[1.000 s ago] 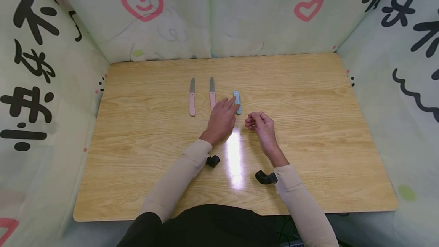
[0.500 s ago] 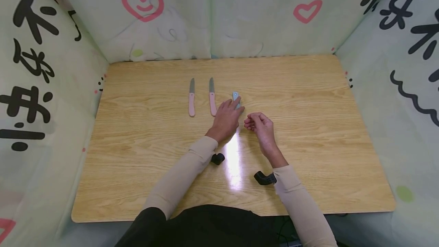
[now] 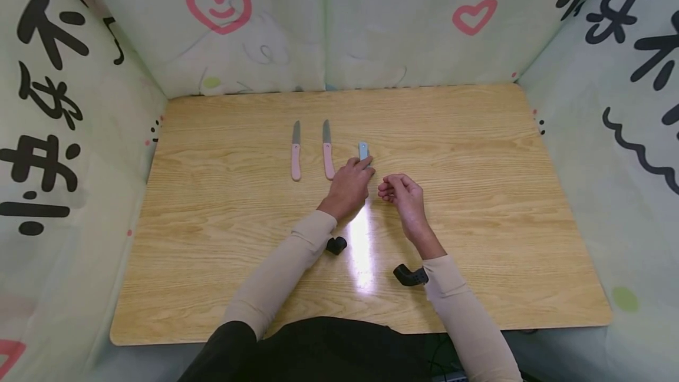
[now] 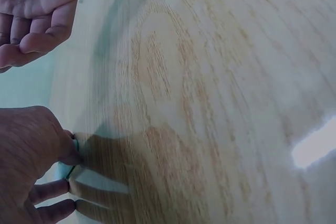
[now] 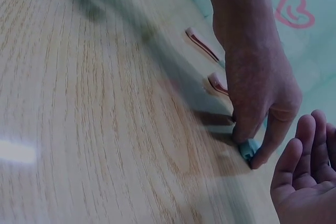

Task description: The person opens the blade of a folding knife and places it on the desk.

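A light-blue folding knife [image 3: 363, 150], no blade showing, lies lengthwise on the table, its near part covered by fingers in the head view. My left hand [image 3: 347, 186] reaches over its near end. In the right wrist view, the thumb and a finger of that hand pinch the knife [image 5: 249, 149] from both sides, with the tips down at the wood. My right hand [image 3: 405, 198] hovers just to the right, palm turned inward, fingers loosely curled and holding nothing.
Two pink-handled knives with blades out, one at left [image 3: 296, 158] and one nearer [image 3: 328, 158], lie parallel left of the blue knife, blades pointing away. The wooden table [image 3: 223, 240] is walled by pale printed cloth [image 3: 392, 34] at the back and sides.
My left hand has moved slightly right, and its fingers have drawn back from the far end to the near part of the blue folding knife. The right hand stays put.
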Demonstrator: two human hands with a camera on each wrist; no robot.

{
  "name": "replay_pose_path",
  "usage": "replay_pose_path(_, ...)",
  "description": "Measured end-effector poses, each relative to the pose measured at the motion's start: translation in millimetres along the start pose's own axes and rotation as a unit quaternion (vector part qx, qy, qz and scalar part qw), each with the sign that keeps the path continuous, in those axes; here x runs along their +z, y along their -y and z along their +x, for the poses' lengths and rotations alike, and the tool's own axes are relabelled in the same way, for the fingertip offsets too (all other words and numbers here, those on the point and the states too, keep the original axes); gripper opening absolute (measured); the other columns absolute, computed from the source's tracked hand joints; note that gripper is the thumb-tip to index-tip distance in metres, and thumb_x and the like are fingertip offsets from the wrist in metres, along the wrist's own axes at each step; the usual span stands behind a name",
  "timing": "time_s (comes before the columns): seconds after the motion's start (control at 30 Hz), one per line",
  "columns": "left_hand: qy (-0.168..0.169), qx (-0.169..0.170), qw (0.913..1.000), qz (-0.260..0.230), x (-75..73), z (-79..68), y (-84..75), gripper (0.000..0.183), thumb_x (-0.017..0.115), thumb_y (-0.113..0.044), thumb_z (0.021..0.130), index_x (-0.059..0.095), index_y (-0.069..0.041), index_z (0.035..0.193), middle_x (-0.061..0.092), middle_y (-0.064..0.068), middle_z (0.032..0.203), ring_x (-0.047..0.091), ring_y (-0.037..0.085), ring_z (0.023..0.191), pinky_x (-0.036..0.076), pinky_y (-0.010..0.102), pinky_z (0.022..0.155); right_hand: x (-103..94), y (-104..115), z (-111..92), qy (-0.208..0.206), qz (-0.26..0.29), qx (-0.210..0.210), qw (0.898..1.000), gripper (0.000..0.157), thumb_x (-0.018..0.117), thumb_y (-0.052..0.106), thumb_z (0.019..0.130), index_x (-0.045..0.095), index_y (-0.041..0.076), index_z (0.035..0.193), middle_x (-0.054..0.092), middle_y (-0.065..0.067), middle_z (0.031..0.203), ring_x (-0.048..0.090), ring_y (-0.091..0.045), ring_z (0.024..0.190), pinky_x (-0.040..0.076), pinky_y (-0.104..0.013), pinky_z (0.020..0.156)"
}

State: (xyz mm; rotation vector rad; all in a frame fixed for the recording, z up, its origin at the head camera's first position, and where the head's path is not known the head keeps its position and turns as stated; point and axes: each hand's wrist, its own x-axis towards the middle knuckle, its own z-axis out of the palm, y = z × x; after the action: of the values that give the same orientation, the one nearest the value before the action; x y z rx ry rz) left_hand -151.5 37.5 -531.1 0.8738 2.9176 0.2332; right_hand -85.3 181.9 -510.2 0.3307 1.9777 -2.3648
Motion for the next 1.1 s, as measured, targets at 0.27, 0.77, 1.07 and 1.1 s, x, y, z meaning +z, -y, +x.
replay_pose_path(0.27,-0.001,0.008,1.0000,0.002,1.9,-1.1,2.5,0.040,0.072,-0.012,0.094,0.066,-0.013,0.134,0.044,0.005,0.155,0.047,0.029,0.134,0.046,0.035,0.103,-1.3,-2,1,-0.001,-0.005,0.002,1.000,0.037,0.050,0.017,0.108,0.053,-0.019,0.114,0.067,-0.005,0.088,0.065,-0.014,0.078,0.056,-0.031,0.077)
replay_pose_path(0.77,-0.064,-0.009,0.9979,-0.006,-3.7,-9.5,9.1,0.047,0.058,-0.017,0.100,0.052,-0.007,0.146,0.040,0.010,0.158,0.038,0.028,0.141,0.044,0.034,0.105,-7.3,-8,20,0.029,-0.201,-0.069,0.977,0.029,0.056,0.015,0.106,0.064,-0.010,0.118,0.064,-0.019,0.114,0.060,-0.031,0.106,0.050,-0.038,0.089)
replay_pose_path(1.07,-0.133,-0.050,0.9870,-0.074,-12.5,-13.6,14.1,0.051,0.062,-0.017,0.098,0.050,-0.004,0.146,0.048,0.012,0.149,0.042,0.028,0.138,0.037,0.037,0.111,-5.5,-5,48,0.123,-0.370,-0.167,0.905,0.037,0.062,-0.004,0.095,0.060,-0.008,0.131,0.053,-0.021,0.141,0.045,-0.037,0.132,0.036,-0.051,0.109)
replay_pose_path(1.1,-0.138,-0.055,0.9858,-0.079,-13.2,-14.3,14.7,0.051,0.061,-0.016,0.098,0.050,-0.004,0.146,0.049,0.012,0.149,0.042,0.028,0.138,0.036,0.037,0.112,-5.7,-3,51,0.136,-0.401,-0.175,0.889,0.040,0.062,-0.005,0.094,0.059,-0.008,0.134,0.050,-0.022,0.145,0.042,-0.038,0.134,0.033,-0.051,0.111)
